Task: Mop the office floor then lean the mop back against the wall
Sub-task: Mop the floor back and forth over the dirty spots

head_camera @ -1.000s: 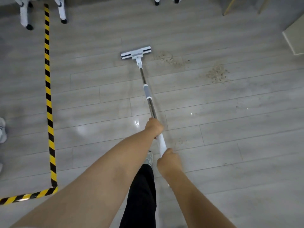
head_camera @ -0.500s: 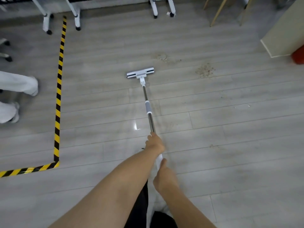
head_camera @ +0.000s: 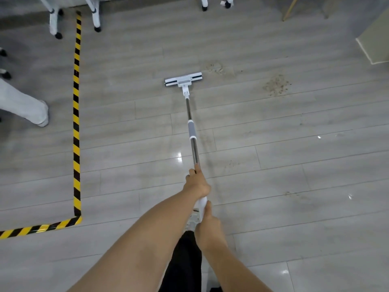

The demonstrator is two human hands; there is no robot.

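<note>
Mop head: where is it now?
Head view, upper centre: the mop head lies flat on the floor, just left of a smeared dirt patch, well right of the yellow-black tape.

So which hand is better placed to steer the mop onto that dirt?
Left, probably. The left hand grips the mop handle further down, nearer the head, so it can swing it right to the dirt patches; the right hand holds the top end.

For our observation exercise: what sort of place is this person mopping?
Probably an office or lab workspace: grey plank floor, yellow-and-black hazard tape marking off a zone, and white furniture legs on castors at the far edge.
</note>
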